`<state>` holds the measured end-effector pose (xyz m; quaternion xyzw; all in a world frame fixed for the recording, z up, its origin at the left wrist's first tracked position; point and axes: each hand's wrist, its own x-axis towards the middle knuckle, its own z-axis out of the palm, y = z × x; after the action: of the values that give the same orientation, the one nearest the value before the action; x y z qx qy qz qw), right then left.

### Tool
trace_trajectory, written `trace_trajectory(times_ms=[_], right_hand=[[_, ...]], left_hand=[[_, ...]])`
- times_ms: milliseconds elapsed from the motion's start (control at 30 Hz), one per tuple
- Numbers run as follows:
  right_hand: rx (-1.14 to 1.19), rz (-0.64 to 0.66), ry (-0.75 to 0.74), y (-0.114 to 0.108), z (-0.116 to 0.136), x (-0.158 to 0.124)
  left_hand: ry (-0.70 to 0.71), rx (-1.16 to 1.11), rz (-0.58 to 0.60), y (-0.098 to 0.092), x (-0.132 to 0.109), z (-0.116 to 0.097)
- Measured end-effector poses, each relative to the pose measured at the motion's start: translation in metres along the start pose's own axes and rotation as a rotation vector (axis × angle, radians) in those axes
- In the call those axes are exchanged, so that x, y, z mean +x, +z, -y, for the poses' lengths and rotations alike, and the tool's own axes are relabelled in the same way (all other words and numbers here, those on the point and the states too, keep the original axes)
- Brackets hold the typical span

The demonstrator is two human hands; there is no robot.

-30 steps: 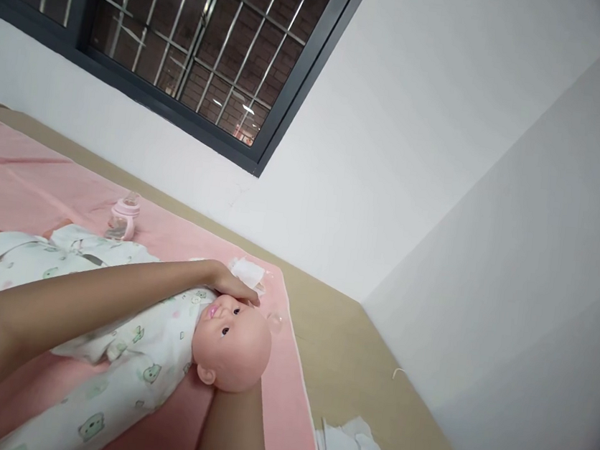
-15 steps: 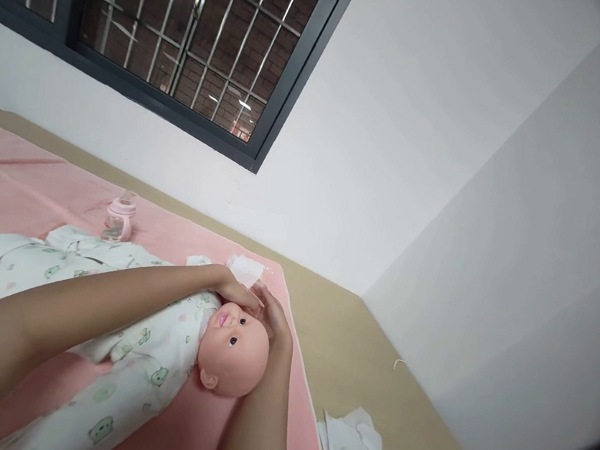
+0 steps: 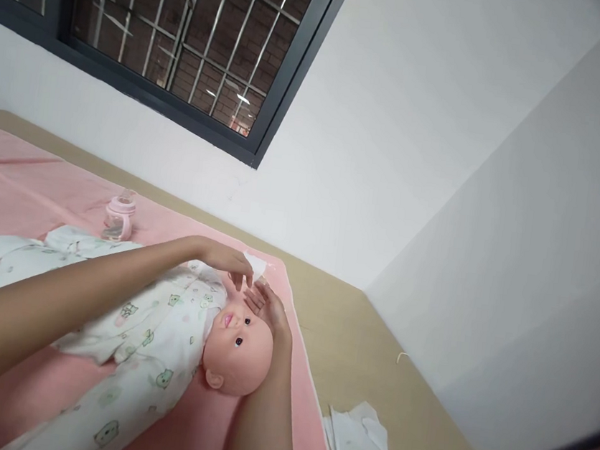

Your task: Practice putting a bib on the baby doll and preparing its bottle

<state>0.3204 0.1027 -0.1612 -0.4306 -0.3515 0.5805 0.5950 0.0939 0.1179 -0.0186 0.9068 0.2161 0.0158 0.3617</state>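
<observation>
A baby doll (image 3: 239,352) in a white suit (image 3: 168,340) with small green animal prints lies on its back on a pink cloth (image 3: 190,429). Its head rests by my right wrist. My right hand (image 3: 270,310) curves around the far side of the head, palm up, fingers loosely bent and apart. Just above the doll's chin hovers my left hand (image 3: 225,260), its fingers drooping and spread with nothing seen in them. Behind those fingers lies a white tissue (image 3: 256,267). My left forearm passes over the doll's body and hides part of it.
A pink-topped baby bottle (image 3: 119,217) with a handle stands beyond the doll's legs. Another crumpled white tissue (image 3: 360,434) lies on the tan surface (image 3: 342,331) to the right. A white wall and a barred window rise behind.
My left hand has lifted off the side of the doll's face and moved up and left, its fingers loosening. The doll's head has shifted slightly right in view. My right hand stays nearly in place.
</observation>
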Motion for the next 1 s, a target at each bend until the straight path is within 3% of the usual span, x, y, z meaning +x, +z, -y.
trace_trajectory(times_ms=[100, 167, 333, 500, 733, 1000], right_hand=[[0.080, -0.083, 0.037, 0.001, 0.000, 0.003], [0.098, -0.071, 0.022, 0.001, -0.001, 0.005], [0.074, -0.101, -0.046, -0.003, -0.002, 0.009], [0.056, -0.126, -0.043, -0.003, -0.003, 0.011], [0.043, -0.054, 0.026, 0.000, -0.002, 0.009], [0.059, 0.055, -0.117, 0.005, 0.013, -0.006]], left_hand=[[0.050, 0.065, -0.159, -0.011, -0.032, -0.002], [0.035, 0.082, -0.270, -0.014, -0.049, -0.004], [0.070, 0.028, -0.455, -0.008, -0.075, -0.002], [0.061, 0.020, -0.463, -0.002, -0.086, 0.007], [0.067, -0.010, -0.500, -0.010, -0.099, 0.013], [0.046, 0.084, -0.494, -0.011, -0.104, 0.008]])
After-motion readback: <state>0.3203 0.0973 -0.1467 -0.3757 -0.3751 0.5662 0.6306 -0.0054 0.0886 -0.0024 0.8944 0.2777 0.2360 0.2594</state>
